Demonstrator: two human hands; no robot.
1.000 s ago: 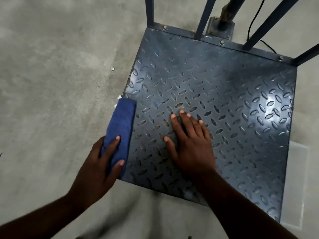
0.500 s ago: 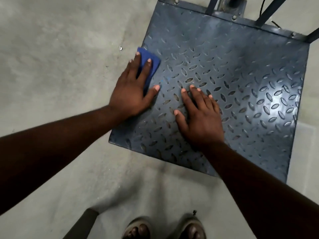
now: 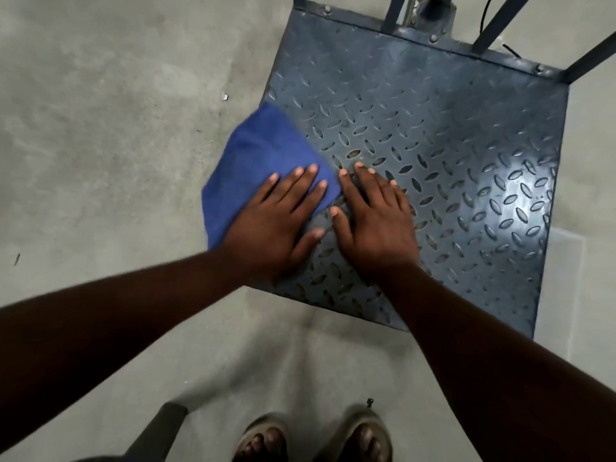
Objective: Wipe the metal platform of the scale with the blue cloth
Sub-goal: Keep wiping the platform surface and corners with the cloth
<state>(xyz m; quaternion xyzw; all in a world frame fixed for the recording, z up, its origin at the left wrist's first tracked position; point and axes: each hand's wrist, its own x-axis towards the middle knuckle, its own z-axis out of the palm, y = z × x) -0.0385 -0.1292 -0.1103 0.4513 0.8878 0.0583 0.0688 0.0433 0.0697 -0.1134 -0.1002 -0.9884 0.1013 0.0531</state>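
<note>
The left hand (image 3: 276, 221) lies flat on the blue cloth (image 3: 263, 161), fingers straight and slightly spread, pressing it down rather than gripping it. The cloth is spread at the near left part of the metal platform (image 3: 433, 135), with its left portion hanging out past the platform's left edge over the concrete floor (image 3: 100, 128). Just beside it, the right hand (image 3: 376, 221) rests palm down on the bare ribbed metal, fingers straight and close together, holding nothing; its index finger sits right next to the cloth's right corner. The two thumbs point toward each other and are near but apart. The platform is a dark square plate with a raised oval tread. At its far edge, bolts and dark upright bars (image 3: 493, 25) rise out of view. Below, the person's sandalled feet (image 3: 313, 438) stand on the floor near the platform's front edge.
</note>
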